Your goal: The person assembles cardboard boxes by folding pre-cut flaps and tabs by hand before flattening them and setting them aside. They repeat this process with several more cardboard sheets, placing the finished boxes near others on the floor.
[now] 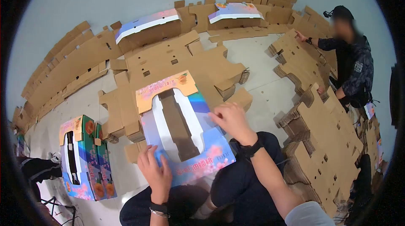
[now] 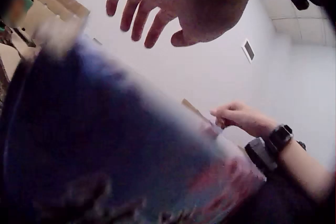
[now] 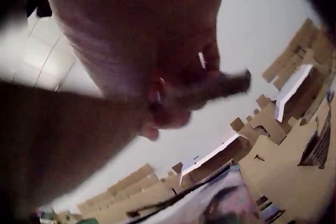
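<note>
A printed carton (image 1: 219, 154) with pink blossoms, red lettering and an orange end flap stands tilted across the person's knees. Its long cut-out top shows white inner flaps and a brown inside. At the carton's near left corner is the left hand (image 1: 155, 171); in the left wrist view its fingers (image 2: 152, 29) are spread and nearly straight. Over the carton's right edge is the right hand (image 1: 234, 121), fingertips right at the blue side. The right wrist view shows the right hand (image 3: 178, 87) loosely curled, one digit extended, nothing seen in it.
Two finished-looking printed cartons (image 1: 82, 158) stand on the floor at left. Flat brown cardboard blanks (image 1: 168, 61) lie in front, with tall stacks (image 1: 325, 150) at right. Further cardboard leans along the wall. Another person (image 1: 352, 57) crouches at the right stacks.
</note>
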`<state>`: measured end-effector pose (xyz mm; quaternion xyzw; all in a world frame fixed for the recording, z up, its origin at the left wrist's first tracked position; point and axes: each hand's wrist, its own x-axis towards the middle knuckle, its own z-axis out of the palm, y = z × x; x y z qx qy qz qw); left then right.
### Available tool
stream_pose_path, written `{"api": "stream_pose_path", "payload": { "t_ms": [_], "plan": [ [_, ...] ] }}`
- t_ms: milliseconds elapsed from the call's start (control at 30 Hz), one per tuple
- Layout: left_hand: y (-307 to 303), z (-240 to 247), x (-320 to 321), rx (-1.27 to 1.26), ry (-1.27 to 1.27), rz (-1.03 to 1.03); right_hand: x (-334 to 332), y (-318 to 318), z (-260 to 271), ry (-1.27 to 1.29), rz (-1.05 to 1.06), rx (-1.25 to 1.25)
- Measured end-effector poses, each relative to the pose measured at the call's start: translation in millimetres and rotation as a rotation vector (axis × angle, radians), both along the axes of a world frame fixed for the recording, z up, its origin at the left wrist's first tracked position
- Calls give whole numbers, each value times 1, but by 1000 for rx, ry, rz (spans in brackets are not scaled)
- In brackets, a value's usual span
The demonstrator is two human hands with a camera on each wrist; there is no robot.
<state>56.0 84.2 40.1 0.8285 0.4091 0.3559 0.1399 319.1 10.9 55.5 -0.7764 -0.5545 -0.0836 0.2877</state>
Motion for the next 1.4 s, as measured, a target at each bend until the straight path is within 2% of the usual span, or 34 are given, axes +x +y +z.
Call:
{"api": "stream_pose_path", "payload": {
  "t_ms": [33, 100, 133, 167, 233, 300, 400, 433, 467, 500, 533, 600, 667, 767, 833, 867, 933, 1033, 1067, 1133, 1167, 1233, 1267, 1300, 1400],
  "plan": [
    [6, -5, -4, -2, -3, -1, 3, -5, 4, 44, 14, -30],
    [14, -21, -7, -390, -75, -85, -1, -7, 9, 82, 31, -60],
    [15, -27, -2, -278, -112, -72, -13, -8, 6, 113, 131, -78],
    [18, -33, 0, -283, -112, -74, -27, -11, 1, 145, 231, -96],
    [25, -41, -1, -450, -96, -1, -58, -16, -6, -42, 491, -152],
    [26, -39, 1, -392, -104, -7, -91, -25, -23, -27, 549, -450],
    [28, -41, -4, -377, -103, -10, -125, -41, -42, -112, 604, -306],
    [30, -46, -8, -531, -224, -24, -128, -40, -42, -111, 602, -305],
    [32, -48, -11, -685, -348, -36, -131, -40, -40, -266, 552, -369],
    [32, -46, -13, -686, -349, -37, -132, -40, -38, -422, 500, -433],
    [32, -43, -15, -692, -441, -46, -128, -40, -40, -328, 531, -399],
    [27, -28, -14, -724, -630, -64, -126, -39, -37, -345, 525, -423],
    [22, -9, -15, -668, -654, -82, -123, -40, -33, -359, 514, -447],
    [19, 8, -22, -539, -668, -108, -112, -41, -25, -383, 513, -312],
    [23, 9, -35, -422, -524, 9, -103, -44, -18, -440, 507, -289],
    [26, 9, -42, -422, -527, 11, -95, -41, -15, -352, 557, -308],
    [31, 5, -50, -627, -744, -89, -81, -39, -7, -346, 620, -322],
    [34, 8, -48, -752, -775, -202, -83, -49, 9, -290, 717, -308],
    [37, 8, -47, -777, -726, -274, -85, -55, 9, -255, 767, -340],
    [39, 12, -44, -824, -630, -227, -87, -73, 12, -196, 871, -346],
    [39, 12, -43, -869, -538, -185, -91, -83, 9, -239, 859, -448],
    [46, -4, -46, -860, -499, -226, -100, -105, 17, -292, 801, -453],
    [42, -1, -44, -750, -383, -253, -106, -113, 14, -330, 761, -615],
    [37, 1, -42, -644, -264, -279, -112, -124, 12, -322, 760, -622],
    [17, 4, -28, -405, -85, -317, -123, -154, -8, -552, 653, -613]
  ]
}}
